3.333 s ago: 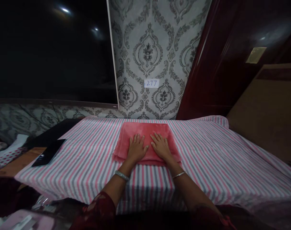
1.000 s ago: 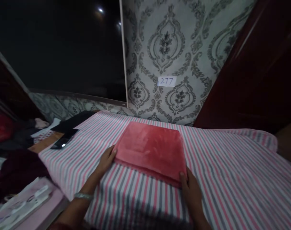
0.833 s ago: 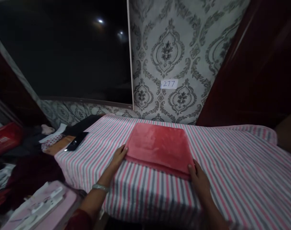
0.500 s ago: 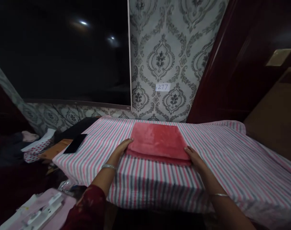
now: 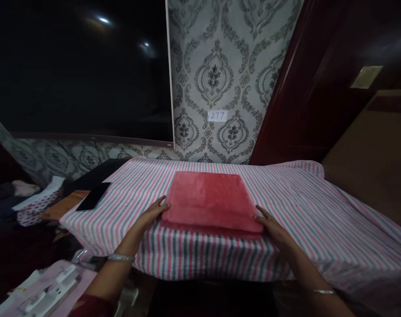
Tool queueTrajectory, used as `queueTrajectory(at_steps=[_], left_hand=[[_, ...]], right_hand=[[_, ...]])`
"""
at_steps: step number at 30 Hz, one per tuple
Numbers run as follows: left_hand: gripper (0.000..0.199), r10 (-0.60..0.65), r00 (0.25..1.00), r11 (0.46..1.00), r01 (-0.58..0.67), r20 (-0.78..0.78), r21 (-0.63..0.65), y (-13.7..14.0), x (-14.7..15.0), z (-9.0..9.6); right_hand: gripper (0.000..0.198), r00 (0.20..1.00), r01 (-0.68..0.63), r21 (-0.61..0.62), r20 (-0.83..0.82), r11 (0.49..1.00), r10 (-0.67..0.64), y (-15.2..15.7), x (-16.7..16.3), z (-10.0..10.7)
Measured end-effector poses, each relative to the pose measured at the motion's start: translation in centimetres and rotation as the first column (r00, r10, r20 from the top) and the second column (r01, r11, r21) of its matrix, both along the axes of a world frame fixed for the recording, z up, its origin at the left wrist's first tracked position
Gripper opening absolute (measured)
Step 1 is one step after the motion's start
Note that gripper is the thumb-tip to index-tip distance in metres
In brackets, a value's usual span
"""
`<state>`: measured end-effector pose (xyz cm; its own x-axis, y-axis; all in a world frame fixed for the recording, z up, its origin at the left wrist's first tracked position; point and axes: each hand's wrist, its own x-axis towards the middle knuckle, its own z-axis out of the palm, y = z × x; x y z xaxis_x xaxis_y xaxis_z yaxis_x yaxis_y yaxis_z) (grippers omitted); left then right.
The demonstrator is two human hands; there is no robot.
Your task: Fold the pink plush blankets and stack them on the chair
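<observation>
A folded, coral-red plush cloth (image 5: 209, 198) lies flat near the front edge of the table, on a striped tablecloth (image 5: 296, 211) of pink, grey and white. At its left edge is my left hand (image 5: 153, 212), fingers apart, with the thumb tip at the cloth's side. My right hand (image 5: 272, 226) is at the opposite edge, fingers spread, the fingertips at the cloth's right side. Neither hand is closed around the cloth, and the undersides of both are hidden.
A dark phone (image 5: 94, 197) lies on the table's left corner, beside a wooden board (image 5: 65, 204). Low on the left are a pink surface and a white power strip (image 5: 57, 293). A large TV (image 5: 81, 75) hangs behind; a cardboard box (image 5: 372, 149) stands at right.
My hands have parted slightly from the cloth's sides and their fingers have spread. The cloth looks a little wider and closer to me. The whole view has shifted slightly.
</observation>
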<state>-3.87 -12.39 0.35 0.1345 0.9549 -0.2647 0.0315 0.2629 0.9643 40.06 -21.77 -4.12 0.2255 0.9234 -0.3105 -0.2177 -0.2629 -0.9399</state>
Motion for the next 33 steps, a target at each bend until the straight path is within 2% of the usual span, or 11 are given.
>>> queueTrajectory(at_steps=[4, 7, 11, 14, 17, 21, 26, 30, 33], left_hand=[[0.099, 0.028, 0.983, 0.999, -0.033, -0.182, -0.028, 2.7, 0.7, 1.1], [0.076, 0.065, 0.962, 0.997, -0.07, -0.265, -0.009, 6.0, 1.9, 1.6], [0.038, 0.13, 0.962, 0.984, -0.095, -0.242, 0.15, 9.8, 3.5, 1.8], [0.026, 0.142, 0.968, 0.975, -0.101, -0.209, 0.196, 11.6, 4.3, 1.9], [0.025, 0.097, 0.983, 0.979, -0.066, -0.157, 0.193, 12.5, 4.9, 1.9], [0.04, 0.031, 0.995, 0.983, -0.012, -0.1, 0.181, 12.7, 5.4, 1.8], [0.045, 0.049, 0.993, 0.968, -0.022, -0.103, 0.252, 12.2, 5.8, 1.1], [0.042, 0.07, 0.983, 0.958, -0.018, -0.171, 0.288, 11.7, 5.9, -0.2], [0.035, 0.079, 0.958, 0.955, 0.006, -0.274, 0.297, 12.2, 5.8, -0.8]], right_hand=[[0.075, 0.998, 0.024, -0.019, 0.059, 1.0, -0.023, 1.9, 0.0, 0.9], [0.059, 0.983, 0.007, 0.021, 0.185, 1.0, -0.011, 4.6, 0.0, 1.7], [0.045, 0.872, 0.044, 0.114, 0.481, 0.993, -0.093, 8.7, 0.0, 2.8], [0.039, 0.821, 0.048, 0.123, 0.56, 0.991, -0.11, 11.4, 0.1, 3.4], [0.036, 0.785, 0.039, 0.061, 0.615, 0.997, -0.068, 13.5, 0.2, 3.7], [0.039, 0.7, 0.102, -0.013, 0.711, 0.995, -0.062, 15.5, 0.4, 4.4], [0.038, 0.588, 0.141, -0.074, 0.808, 0.987, -0.024, 16.9, -0.2, 5.5], [0.049, 0.504, 0.172, -0.058, 0.863, 0.983, -0.037, 16.2, -2.2, 3.9], [0.048, 0.375, 0.203, 0.028, 0.921, 0.979, -0.104, 15.2, -3.5, 2.0]])
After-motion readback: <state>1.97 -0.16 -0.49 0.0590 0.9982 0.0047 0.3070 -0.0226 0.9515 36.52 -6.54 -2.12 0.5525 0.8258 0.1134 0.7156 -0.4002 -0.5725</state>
